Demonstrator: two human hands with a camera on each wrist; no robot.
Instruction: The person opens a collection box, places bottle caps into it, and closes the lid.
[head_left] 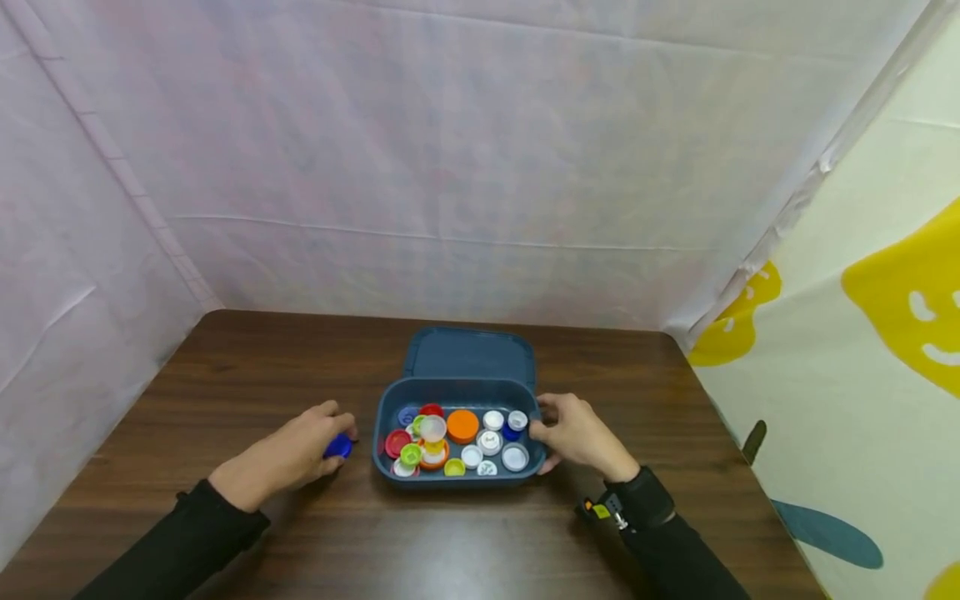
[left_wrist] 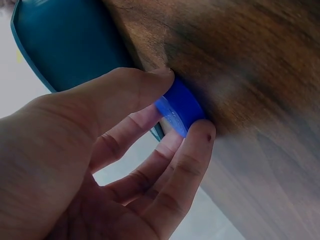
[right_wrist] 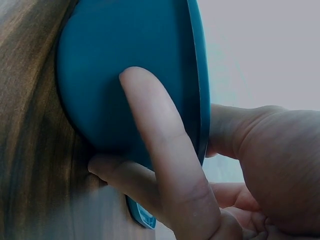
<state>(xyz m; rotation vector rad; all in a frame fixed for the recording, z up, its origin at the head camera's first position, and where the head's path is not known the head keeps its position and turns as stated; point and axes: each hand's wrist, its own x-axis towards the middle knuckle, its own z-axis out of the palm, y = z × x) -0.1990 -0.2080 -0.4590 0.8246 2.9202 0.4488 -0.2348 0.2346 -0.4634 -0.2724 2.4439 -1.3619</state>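
Observation:
My left hand (head_left: 288,454) pinches a blue bottle cap (head_left: 339,447) on edge between thumb and fingers, at or just above the table to the left of a blue-grey box (head_left: 459,482). In the left wrist view, the thumb and one fingertip meet the rim of the cap (left_wrist: 186,106). Inside the box lie several plastic caps, among them a large orange cap (head_left: 462,426), a red cap (head_left: 397,443) and a white cap (head_left: 515,457). My right hand (head_left: 581,435) grips the box's right side, thumb at the rim and fingers against the outer wall (right_wrist: 110,105).
Behind the box lies its blue-grey lid (head_left: 471,357), flat side up. The brown wooden table (head_left: 285,358) runs back to a white cloth wall (head_left: 450,167). At right hangs pale cloth with yellow smiling shapes (head_left: 915,292).

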